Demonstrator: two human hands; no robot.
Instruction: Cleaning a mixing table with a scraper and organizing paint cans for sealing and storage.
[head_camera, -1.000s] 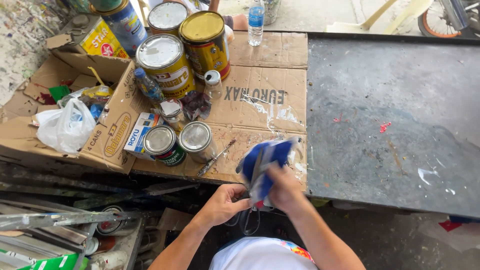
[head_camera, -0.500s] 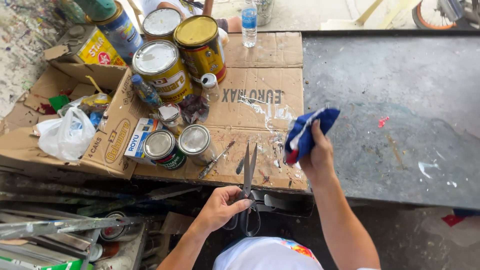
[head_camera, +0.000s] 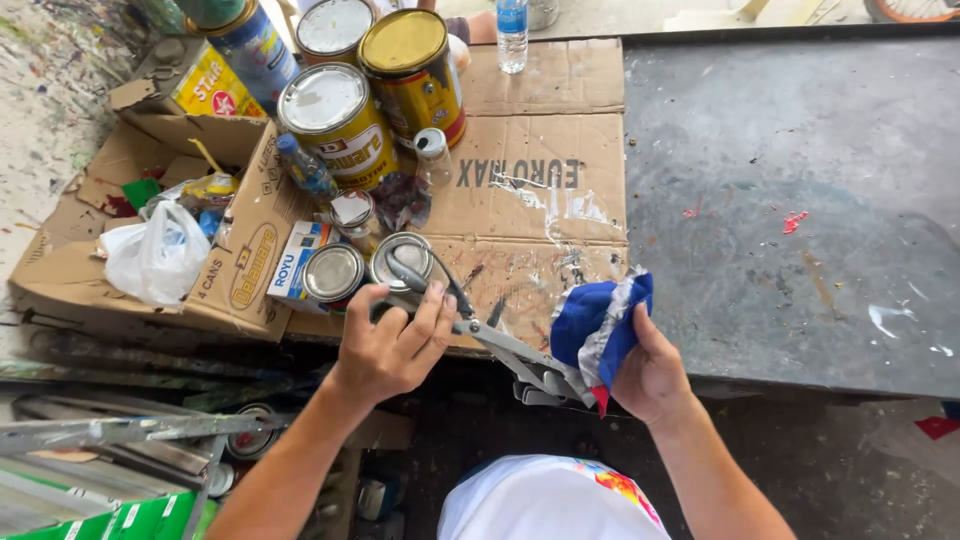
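My left hand (head_camera: 392, 343) grips the handles of a pair of scissors (head_camera: 490, 338) held level near the table's front edge, blades pointing right. My right hand (head_camera: 648, 372) is closed on a bunched blue and white cloth (head_camera: 598, 322) with a red corner. The scissor blades reach into the cloth, which wraps their tips. Both hands hover just in front of the flattened cardboard sheet (head_camera: 540, 190) on the table.
Large paint cans (head_camera: 340, 120) and small tins (head_camera: 334, 272) stand on the cardboard at the left. An open cardboard box (head_camera: 235, 270) with a white plastic bag (head_camera: 155, 255) lies beside them. A water bottle (head_camera: 512, 30) stands at the back. A dark paint-spattered tabletop (head_camera: 790, 200) spreads right.
My right hand brought the cloth back from above the tabletop down to the scissor blades. My left hand turned the scissors from upright to level and raised them.
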